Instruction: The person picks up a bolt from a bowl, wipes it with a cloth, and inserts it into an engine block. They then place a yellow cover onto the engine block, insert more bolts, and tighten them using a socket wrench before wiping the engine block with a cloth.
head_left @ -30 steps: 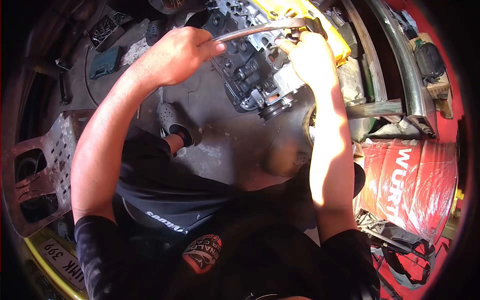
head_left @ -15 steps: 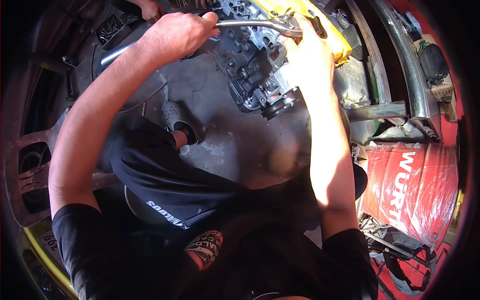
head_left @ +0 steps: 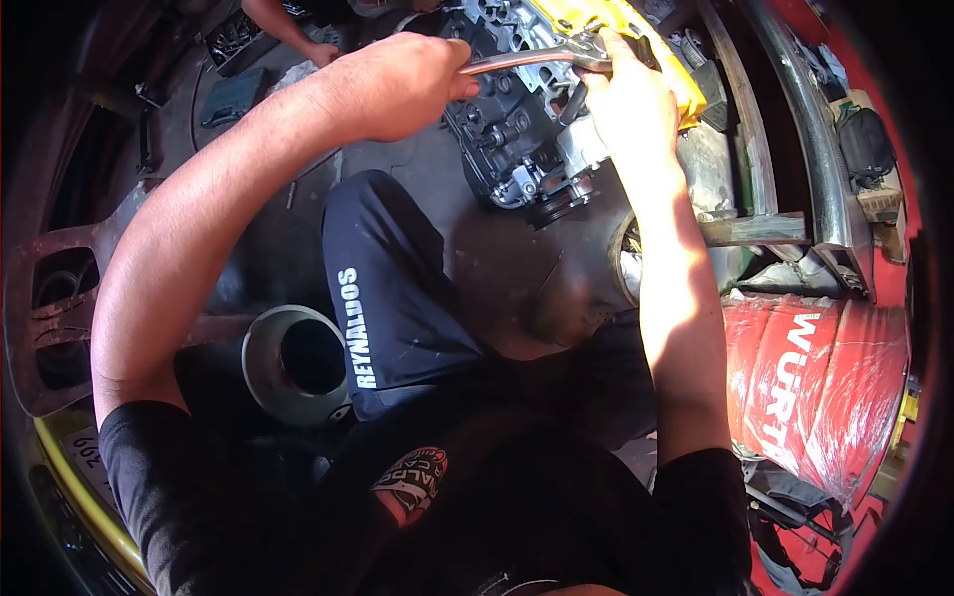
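A long silver ratchet wrench [head_left: 532, 60] reaches across the top of the engine block [head_left: 512, 124]. My left hand [head_left: 417, 84] is closed around its handle, and the far end of the handle is hidden behind my forearm. At the wrench's head, my right hand [head_left: 631, 99] has its fingers wrapped over the top. A dark shaft [head_left: 573, 102] points down from near the head beside the right fingers. Just beyond this hand lies the yellow engine cover [head_left: 681, 84]. A pulley [head_left: 561, 207] sits at the engine's near end.
Another person's hand [head_left: 320, 54] is at the top left, near a tool tray [head_left: 234, 45] and a dark green case [head_left: 236, 96]. A round container [head_left: 260, 372] stands beside my left leg. A wooden frame [head_left: 750, 230] and a red plastic-wrapped drum [head_left: 815, 382] are on the right.
My left hand and the wrench handle have shifted right. My left leg has swung inward, hiding the shoe and uncovering the round container. The other person's hand has moved slightly.
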Tool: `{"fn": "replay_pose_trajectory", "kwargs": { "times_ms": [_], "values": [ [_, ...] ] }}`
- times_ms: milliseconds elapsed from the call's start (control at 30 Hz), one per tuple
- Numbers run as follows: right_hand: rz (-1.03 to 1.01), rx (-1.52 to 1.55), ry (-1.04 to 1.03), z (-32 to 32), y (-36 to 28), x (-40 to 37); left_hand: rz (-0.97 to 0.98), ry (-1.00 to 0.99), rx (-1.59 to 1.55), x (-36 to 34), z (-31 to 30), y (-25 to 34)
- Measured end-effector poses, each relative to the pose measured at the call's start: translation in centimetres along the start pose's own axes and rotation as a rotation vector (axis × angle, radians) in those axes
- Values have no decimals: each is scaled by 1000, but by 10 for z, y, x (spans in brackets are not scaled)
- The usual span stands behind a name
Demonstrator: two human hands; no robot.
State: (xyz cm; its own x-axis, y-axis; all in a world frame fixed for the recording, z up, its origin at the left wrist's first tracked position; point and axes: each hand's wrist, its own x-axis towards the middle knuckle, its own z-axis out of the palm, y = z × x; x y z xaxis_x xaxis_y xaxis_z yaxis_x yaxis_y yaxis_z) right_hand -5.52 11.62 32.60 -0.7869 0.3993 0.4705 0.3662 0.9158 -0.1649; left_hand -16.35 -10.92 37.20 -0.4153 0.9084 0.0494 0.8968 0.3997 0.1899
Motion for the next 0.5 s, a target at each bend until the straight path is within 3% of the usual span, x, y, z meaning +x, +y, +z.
{"fn": "replay_pose_trajectory", "kwargs": {
  "times_ms": [100, 167, 200, 267, 300, 367, 400, 433, 500],
  "values": [
    [-7, -20, 15, -4, 1, 1, -212, -143, -309, 13, -18, 0],
    [-18, -14, -6, -3, -2, -4, -70, -64, -347, 39, -4, 4],
    [-20, -5, -6, -2, -3, -4, 605, 223, 146, 93, 41, -35],
    [-42, -57, 5, -1, -2, -3, 931, 322, 538, 149, 55, -36],
    [-41, -54, 10, -2, -1, -1, 922, 163, 560, 176, 59, -40],
    [-18, -48, 7, -2, 0, -2, 1183, -637, -771, 248, 100, -101],
    [-8, -51, -15, -6, -3, -2, 734, -437, -420, 196, 50, -49],
    [-5, -55, -18, -6, 0, -3, 275, -388, -70, 137, -6, 8],
    [-10, -54, -27, -2, 2, -1, 827, -377, 828, 149, -10, 21]
  ]
}}
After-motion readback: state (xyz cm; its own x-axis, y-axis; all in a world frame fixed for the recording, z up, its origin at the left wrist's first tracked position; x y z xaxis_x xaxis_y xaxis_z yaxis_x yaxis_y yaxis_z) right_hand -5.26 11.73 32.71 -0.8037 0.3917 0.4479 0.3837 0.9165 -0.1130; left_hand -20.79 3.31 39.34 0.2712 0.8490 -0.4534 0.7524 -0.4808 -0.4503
